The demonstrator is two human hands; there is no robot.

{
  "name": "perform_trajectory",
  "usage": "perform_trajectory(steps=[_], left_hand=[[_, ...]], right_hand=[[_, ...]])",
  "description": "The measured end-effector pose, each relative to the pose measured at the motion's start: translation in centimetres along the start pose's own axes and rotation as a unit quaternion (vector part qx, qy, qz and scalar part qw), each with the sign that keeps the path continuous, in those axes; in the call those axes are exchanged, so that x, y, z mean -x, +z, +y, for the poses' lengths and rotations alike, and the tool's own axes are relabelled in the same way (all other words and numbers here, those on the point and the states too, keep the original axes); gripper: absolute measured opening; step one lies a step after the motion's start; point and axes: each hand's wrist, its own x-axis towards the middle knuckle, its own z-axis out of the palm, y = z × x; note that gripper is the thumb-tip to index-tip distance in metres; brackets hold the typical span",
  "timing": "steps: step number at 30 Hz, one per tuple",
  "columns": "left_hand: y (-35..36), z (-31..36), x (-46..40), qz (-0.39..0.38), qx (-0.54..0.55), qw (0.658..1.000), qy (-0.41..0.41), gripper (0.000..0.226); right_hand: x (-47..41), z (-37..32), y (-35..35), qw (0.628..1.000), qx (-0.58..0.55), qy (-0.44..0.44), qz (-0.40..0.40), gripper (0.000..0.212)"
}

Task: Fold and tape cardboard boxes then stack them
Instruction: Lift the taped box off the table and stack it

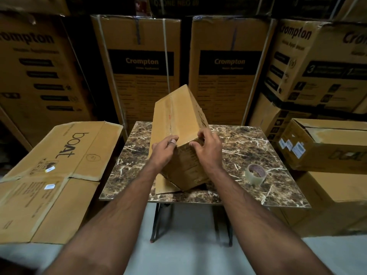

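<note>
Cardboard, plain brown, makes up the box (pixel 178 124) that stands tilted on the marble-patterned table (pixel 248 147), its far end raised and its near lower corner down on the tabletop. A strip of clear tape runs along the seam of its upper face. The left hand (pixel 163 150) is pressed against the box's left edge with fingers curled, pinching something small and pale between thumb and finger; what it is cannot be made out. The right hand (pixel 207 149) grips the near top edge, fingers hooked over the corner. Print on the box's near face is too dark to read, and the underside is hidden. A flat piece of cardboard (pixel 165 186) pokes out beneath the box, mostly covered by it.

Near the right forearm, a roll of clear tape (pixel 255 173) lies on the table, apart from the box. Just left of the table sits a flattened boAt carton (pixel 65 155). To the right are closed cartons (pixel 325 143), one on another. Tall Crompton cartons (pixel 139 62) wall in the back, their small print blurred, the outer ones cut off by the frame.
</note>
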Motion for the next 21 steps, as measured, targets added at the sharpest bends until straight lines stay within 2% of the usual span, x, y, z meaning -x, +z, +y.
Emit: perform_trajectory(steps=[4, 9, 12, 14, 17, 19, 21], left_hand=[[-1.2, 0.5, -0.4, 0.007, 0.097, 0.995, -0.030, 0.024], [-2.3, 0.0, -0.5, 0.050, 0.195, 0.973, -0.113, 0.033], [-2.3, 0.2, -0.7, 0.047, 0.212, 0.969, -0.115, 0.037], [-2.1, 0.6, -0.9, 0.044, 0.193, 0.974, -0.108, 0.034], [-1.4, 0.4, -1.5, 0.021, 0.102, 0.989, -0.106, 0.030], [-1.3, -1.4, -1.9, 0.026, 0.059, 0.993, -0.103, 0.033], [-1.3, -2.4, -1.7, 0.024, 0.009, 0.996, -0.090, 0.032]], right_hand=[[-0.8, -1.9, 0.6, 0.997, 0.054, -0.060, 0.011, 0.033], [-0.9, -5.7, 2.9, 0.989, 0.062, -0.136, 0.003, 0.030], [-0.6, -5.9, 4.6, 0.981, 0.089, -0.114, -0.128, 0.026], [0.3, -4.8, 5.8, 0.968, 0.078, -0.084, -0.223, 0.035], [1.6, -3.2, 7.1, 0.949, 0.052, -0.058, -0.306, 0.043], [1.8, -2.9, 7.6, 0.944, 0.028, -0.058, -0.323, 0.047], [2.0, -2.4, 7.5, 0.958, -0.011, -0.049, -0.283, 0.041]])
